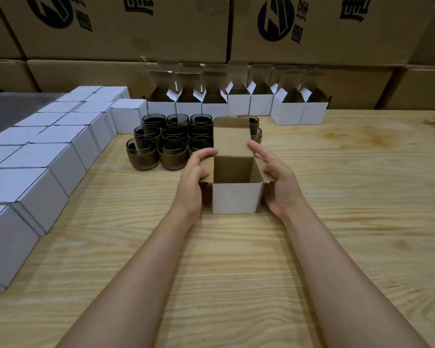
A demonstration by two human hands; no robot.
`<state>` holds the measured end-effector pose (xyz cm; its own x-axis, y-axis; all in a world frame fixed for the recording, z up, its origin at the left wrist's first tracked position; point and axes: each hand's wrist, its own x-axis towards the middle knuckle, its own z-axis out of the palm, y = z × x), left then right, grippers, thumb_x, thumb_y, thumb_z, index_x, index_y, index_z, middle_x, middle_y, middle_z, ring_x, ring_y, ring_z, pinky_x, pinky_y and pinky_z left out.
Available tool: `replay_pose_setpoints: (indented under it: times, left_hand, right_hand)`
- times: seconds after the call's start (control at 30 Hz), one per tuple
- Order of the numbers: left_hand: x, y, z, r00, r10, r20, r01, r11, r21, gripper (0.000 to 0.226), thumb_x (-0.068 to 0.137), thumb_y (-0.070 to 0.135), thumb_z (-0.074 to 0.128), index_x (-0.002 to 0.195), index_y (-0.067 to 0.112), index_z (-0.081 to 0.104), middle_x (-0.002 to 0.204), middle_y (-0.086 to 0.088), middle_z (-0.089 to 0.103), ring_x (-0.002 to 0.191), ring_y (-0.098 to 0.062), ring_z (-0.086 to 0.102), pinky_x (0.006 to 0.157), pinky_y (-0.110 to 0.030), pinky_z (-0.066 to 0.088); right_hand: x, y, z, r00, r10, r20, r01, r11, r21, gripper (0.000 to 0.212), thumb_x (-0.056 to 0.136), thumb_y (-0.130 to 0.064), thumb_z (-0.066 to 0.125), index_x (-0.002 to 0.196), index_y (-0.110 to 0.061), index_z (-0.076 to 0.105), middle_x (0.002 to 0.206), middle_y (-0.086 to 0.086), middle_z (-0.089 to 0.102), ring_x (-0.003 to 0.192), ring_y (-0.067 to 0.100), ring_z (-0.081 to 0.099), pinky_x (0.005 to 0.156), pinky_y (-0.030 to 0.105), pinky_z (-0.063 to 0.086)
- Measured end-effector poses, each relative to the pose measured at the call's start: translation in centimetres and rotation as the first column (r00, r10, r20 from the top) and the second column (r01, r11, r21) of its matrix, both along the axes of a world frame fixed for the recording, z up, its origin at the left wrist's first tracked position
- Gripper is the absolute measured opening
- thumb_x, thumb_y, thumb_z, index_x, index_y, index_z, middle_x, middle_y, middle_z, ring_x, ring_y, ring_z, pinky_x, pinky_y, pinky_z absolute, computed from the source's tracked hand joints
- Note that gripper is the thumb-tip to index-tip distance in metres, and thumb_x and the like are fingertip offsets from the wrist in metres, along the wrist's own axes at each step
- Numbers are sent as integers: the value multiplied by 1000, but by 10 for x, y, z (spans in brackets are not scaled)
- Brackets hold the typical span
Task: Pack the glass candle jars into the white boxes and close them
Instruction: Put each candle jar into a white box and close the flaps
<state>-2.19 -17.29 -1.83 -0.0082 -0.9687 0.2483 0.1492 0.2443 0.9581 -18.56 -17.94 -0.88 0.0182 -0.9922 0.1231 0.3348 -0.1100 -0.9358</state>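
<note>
While our left hand (195, 172) and right hand (276, 177) cupped the side flaps of the open box (236, 197), fingers loosely curled, it stood empty, lid up. Just behind it the candle jars (161, 144) waited unpacked; further back, more open boxes (236, 102); to its left, many closed boxes (48, 151) lay finished.

We see soft, even, warm light from overhead, moderately bright, throwing only faint shadows on the wooden table (337, 197). Wide-angle distortion bows the closed white boxes (35, 159) at left and the stacked brown cartons (126, 28) up top. Detail is slightly soft overall; a dull sheen shows far left.
</note>
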Motion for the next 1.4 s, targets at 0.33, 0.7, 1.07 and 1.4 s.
replay_pose_setpoints:
  times: [0.33,0.7,1.07,1.4]
  left_hand:
    - [3,9,-3,953,-93,288,125,987,-97,79,60,48,74,131,22,50,116,25,55,102,17,54,78,-8,45]
    - [1,5,-3,938,-82,337,109,992,-62,74,56,59,74,123,43,48,123,32,51,113,21,42,91,-16,43]
    - [-1,4,-4,937,-50,346,86,992,-88,76,56,57,73,124,28,52,126,17,56,121,5,46,95,-12,36]
    - [0,3,-5,935,-41,353,83,991,-103,75,58,55,74,123,27,53,125,16,57,121,3,49,99,-20,38]
  right_hand:
    - [-19,11,8,983,-14,-183,19,1000,22,53,69,-14,41,116,-16,67,118,12,64,97,23,62,73,29,51]
    - [45,-21,97,31,-538,-843,-206,821,-532,21,90,-39,59,106,-28,68,115,-2,52,115,18,40,89,31,31]
    - [86,-79,80,-263,-153,-953,-316,947,-65,20,87,-41,64,98,-24,67,110,2,57,116,25,37,96,38,37]
    - [87,-82,78,-212,-56,-976,-273,962,5,10,87,-28,65,87,-19,68,98,3,66,102,21,57,97,44,42]
